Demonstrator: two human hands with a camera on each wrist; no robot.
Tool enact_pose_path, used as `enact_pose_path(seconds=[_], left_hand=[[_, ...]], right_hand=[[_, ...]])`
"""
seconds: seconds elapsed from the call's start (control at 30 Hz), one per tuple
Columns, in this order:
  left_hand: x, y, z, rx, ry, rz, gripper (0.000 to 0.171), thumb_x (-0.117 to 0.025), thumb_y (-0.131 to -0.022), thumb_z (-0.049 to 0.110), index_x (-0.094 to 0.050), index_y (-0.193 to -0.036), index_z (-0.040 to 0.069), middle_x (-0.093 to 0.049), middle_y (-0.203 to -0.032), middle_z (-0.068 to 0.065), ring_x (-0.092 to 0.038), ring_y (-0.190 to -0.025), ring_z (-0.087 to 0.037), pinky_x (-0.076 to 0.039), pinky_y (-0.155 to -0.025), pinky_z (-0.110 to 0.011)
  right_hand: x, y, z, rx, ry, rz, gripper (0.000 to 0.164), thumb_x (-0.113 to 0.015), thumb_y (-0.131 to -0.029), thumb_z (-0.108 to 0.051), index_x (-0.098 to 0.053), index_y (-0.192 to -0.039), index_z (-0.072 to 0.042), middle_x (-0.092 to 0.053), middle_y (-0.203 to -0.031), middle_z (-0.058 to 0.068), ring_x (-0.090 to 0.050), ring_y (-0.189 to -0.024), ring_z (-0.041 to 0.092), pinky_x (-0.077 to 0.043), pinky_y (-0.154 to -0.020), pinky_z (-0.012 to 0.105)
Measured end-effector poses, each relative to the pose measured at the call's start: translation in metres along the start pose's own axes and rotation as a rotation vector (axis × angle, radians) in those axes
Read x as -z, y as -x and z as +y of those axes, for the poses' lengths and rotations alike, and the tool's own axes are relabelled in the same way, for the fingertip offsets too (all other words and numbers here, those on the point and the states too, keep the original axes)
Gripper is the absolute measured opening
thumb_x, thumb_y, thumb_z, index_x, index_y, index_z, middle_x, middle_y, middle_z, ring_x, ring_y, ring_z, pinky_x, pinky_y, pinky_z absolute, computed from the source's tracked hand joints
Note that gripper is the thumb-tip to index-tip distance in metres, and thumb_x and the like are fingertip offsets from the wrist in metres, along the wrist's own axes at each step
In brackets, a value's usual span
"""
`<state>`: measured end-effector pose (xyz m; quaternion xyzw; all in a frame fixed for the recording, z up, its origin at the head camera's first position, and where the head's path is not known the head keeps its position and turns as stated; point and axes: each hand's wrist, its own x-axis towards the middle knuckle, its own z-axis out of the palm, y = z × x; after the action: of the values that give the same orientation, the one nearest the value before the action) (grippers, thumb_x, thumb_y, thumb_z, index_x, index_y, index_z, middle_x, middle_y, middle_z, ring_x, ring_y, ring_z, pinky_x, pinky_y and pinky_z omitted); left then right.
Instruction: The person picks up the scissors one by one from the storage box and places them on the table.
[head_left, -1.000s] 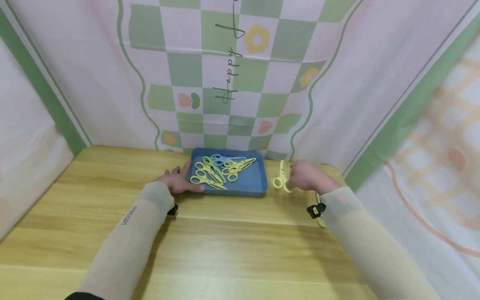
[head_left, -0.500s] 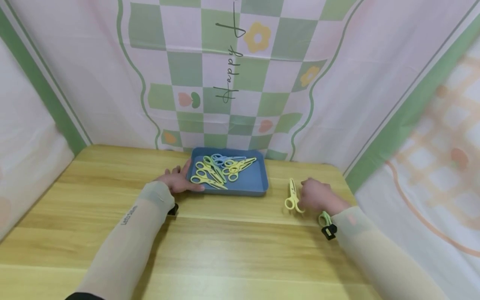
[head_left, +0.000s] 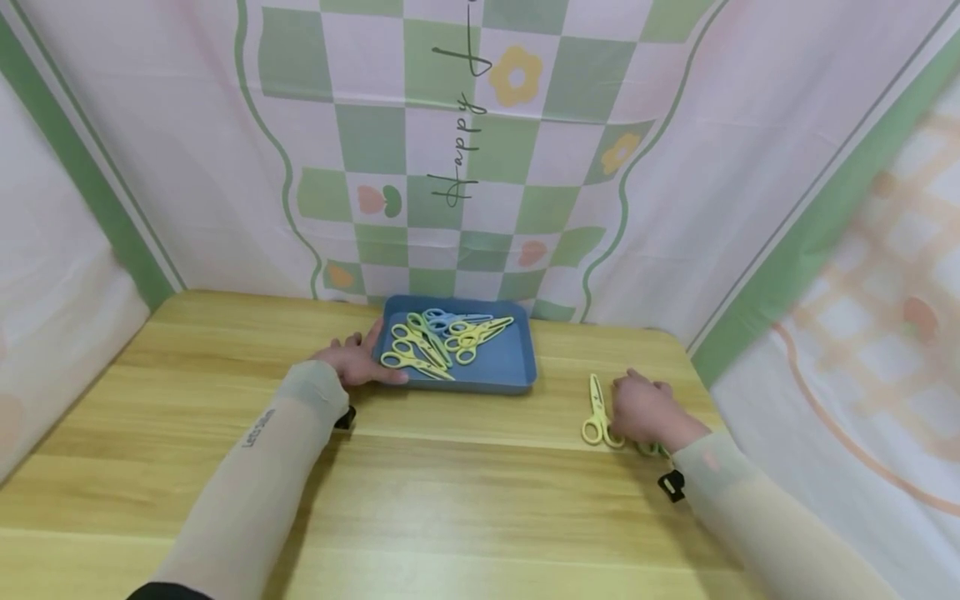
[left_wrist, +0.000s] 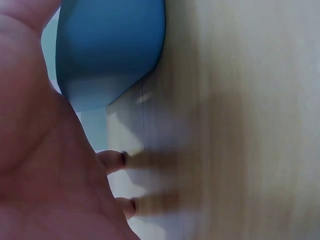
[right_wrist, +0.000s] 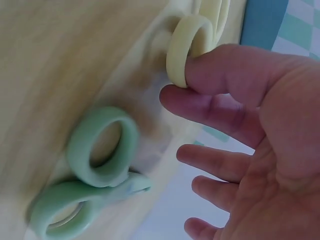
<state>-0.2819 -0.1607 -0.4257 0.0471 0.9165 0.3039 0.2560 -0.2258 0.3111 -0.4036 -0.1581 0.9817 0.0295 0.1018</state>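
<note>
A blue tray (head_left: 504, 368) stands against the back of the table, holding several scissors in yellow, green and light blue. My left hand (head_left: 356, 364) rests on its front left corner, thumb along the front and index finger up the left side. To the right of the tray, my right hand (head_left: 651, 408) pinches a handle ring of yellow scissors (head_left: 597, 412) between thumb and index finger, blades pointing to the back. The other fingers spread loosely. Green scissors (right_wrist: 79, 147) lie beside that hand in the right wrist view, partly hidden by the wrist in the head view.
The wooden table (head_left: 450, 500) reaches toward me. Behind it hangs a checked cloth (head_left: 480, 167) close to the tray's back edge. A patterned cloth (head_left: 862, 375) borders the table's right edge.
My right hand has moved toward me and to the right, bringing the yellow scissors with it from near the tray to beside the green scissors. The left hand and tray have stayed put.
</note>
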Motion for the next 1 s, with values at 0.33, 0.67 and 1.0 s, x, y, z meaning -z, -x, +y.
enact_pose_path(seconds=[0.33,0.67,1.0], left_hand=[[-0.001,-0.015,-0.011,0.012,-0.004,-0.003,0.144,-0.069,-0.055,0.089,0.02,-0.155,0.036,0.011,-0.163,-0.022,0.015,-0.141,-0.055,-0.003,-0.108,-0.072],[0.0,-0.01,-0.008,0.019,-0.005,0.002,0.139,-0.068,-0.06,0.087,0.019,-0.155,0.036,0.011,-0.163,-0.022,0.015,-0.142,-0.053,-0.002,-0.109,-0.071],[0.0,-0.004,-0.003,0.021,-0.008,-0.003,0.128,-0.068,-0.073,0.077,0.019,-0.156,0.035,0.01,-0.162,-0.024,0.016,-0.141,-0.054,-0.001,-0.109,-0.071]], right_hand=[[-0.004,0.005,0.007,-0.001,0.038,0.018,0.026,-0.074,-0.074,-0.02,-0.053,-0.058,-0.015,-0.054,-0.135,0.029,-0.031,-0.135,0.055,-0.027,-0.095,0.079],[-0.004,0.007,0.016,0.027,0.013,0.013,0.027,-0.074,-0.072,-0.02,-0.054,-0.057,-0.014,-0.066,-0.115,0.019,-0.05,-0.123,0.045,-0.037,-0.091,0.075],[-0.001,0.011,0.014,0.023,-0.042,0.027,0.025,-0.079,-0.072,-0.019,-0.058,-0.057,-0.021,-0.069,-0.091,-0.001,-0.045,-0.129,0.045,-0.028,-0.092,0.079]])
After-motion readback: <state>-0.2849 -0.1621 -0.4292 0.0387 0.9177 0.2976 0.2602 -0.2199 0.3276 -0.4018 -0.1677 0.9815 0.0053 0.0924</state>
